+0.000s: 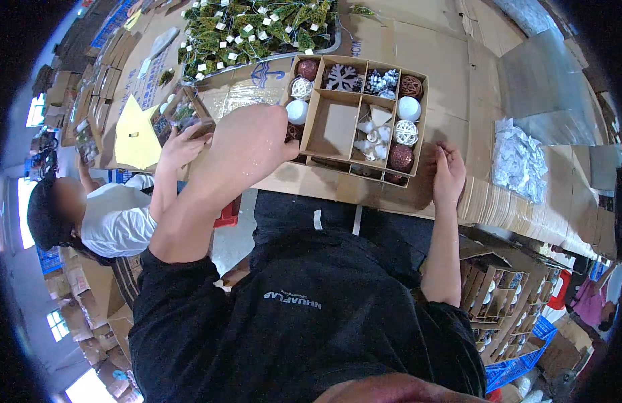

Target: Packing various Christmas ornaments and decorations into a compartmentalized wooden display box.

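A divided cardboard box (332, 124) lies on the cardboard-covered table in front of me. Its side columns hold glitter balls (400, 158), white balls (409, 108) and woven balls (406, 132). A white snowflake (341, 78), frosted pine cones (382, 82) and white cotton-like pieces (374, 138) sit in the middle compartments; one large compartment shows its bare bottom. My left hand (258, 138) reaches over the box's left side, fingers curled beside a dark ball at the lower left; what they grip is hidden. To the right of the box, my right hand (449, 173) is loosely open, holding nothing.
A tray of green sprigs with white tags (260, 30) stands beyond the box. At left, a co-worker's hand (181, 146) is at another box near a yellow star-shaped sheet (136, 134). Crumpled white paper (519, 161) lies at right. Filled boxes (502, 295) are stacked below right.
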Demonstrator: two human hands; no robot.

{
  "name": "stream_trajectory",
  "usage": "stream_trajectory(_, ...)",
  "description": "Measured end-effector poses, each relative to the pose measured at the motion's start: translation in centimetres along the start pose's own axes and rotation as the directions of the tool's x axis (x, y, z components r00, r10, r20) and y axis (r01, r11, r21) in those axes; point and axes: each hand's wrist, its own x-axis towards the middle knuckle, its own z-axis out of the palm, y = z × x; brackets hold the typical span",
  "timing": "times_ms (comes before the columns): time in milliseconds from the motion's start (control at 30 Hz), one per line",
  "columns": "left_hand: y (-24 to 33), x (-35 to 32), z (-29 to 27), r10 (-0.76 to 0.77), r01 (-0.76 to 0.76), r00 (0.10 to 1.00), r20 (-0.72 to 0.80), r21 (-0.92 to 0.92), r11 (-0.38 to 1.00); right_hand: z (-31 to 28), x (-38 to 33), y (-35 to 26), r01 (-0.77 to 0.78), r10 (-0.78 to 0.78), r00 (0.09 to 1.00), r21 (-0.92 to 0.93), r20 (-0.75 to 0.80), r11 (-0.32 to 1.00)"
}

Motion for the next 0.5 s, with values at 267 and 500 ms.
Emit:
stream_trajectory(267, -1.4, 0.1, 0.3, 0.095, -0.093, 0.992, -0.087, 0.030, 0.995, -0.9, 0.1, -1.4, -0.098, 0.093, 0.995, 0.239, 0.032, 0.966)
stream_trajectory(500, -2.8, 0.7, 0.1, 0.221, -0.221, 0.975, 0.009, -0.010, 0.975, -2.1, 0.2, -1.6, -0.204, 0.144, 0.977, 0.511, 0.154, 0.835)
